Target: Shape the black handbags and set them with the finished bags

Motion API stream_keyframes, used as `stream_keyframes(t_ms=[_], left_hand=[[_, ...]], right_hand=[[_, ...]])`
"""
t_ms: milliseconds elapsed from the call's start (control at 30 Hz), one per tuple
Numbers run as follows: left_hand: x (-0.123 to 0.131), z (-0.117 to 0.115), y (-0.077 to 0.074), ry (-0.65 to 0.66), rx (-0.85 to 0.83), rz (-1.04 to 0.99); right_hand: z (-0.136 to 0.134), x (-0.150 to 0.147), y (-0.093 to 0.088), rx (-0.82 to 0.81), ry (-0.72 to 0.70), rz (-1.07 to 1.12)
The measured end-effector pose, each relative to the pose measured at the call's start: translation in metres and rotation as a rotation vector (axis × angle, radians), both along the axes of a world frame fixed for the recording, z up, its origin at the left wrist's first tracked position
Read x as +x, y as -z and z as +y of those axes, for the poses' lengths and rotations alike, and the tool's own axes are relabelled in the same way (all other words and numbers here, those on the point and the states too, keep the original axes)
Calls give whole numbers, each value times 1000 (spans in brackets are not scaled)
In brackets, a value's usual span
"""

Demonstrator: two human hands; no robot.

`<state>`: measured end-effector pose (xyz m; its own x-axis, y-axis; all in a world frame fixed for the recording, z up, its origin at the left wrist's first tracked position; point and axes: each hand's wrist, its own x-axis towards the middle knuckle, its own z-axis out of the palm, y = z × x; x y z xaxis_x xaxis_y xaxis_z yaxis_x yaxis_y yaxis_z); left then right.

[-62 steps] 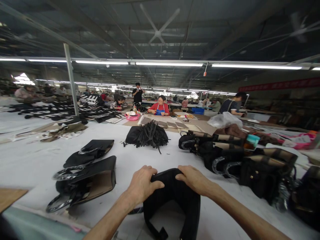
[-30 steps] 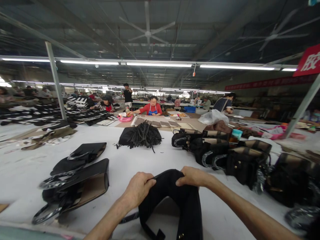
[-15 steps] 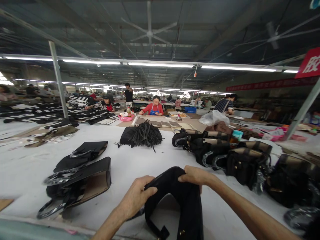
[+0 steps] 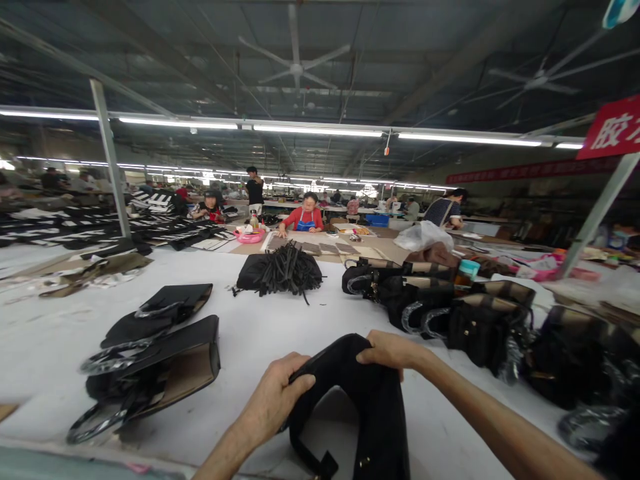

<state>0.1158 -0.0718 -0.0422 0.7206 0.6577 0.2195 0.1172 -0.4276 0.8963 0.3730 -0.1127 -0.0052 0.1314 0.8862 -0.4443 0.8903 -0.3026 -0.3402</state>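
A black bag piece is bent into an arch over the white table, low in the middle of the view. It has a strap end with a tab and a small gold fitting; its lower part runs out of the picture. My left hand is closed on its left edge, thumb on top. My right hand pinches its upper right edge, thumb in front and fingers behind. Left of my hands lie two black handbags with plastic-wrapped handles, the nearer one tipped so its tan lining shows.
A heap of black strips lies ahead. Several black handbags line the right side, with a teal-lidded jar behind them. A co-worker in red sits across the table. Metal posts rise at left and right.
Both hands keep their hold on the black piece, which has barely moved. My view has shifted slightly, so the table items sit a little further left. The seated co-worker's arm has moved.
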Motion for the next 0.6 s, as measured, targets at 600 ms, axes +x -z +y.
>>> stream_keyframes(t_ms=[600], left_hand=[[-12,20,10,100,-296,-138]], right_hand=[[4,-21,-1,199,-41,-313]])
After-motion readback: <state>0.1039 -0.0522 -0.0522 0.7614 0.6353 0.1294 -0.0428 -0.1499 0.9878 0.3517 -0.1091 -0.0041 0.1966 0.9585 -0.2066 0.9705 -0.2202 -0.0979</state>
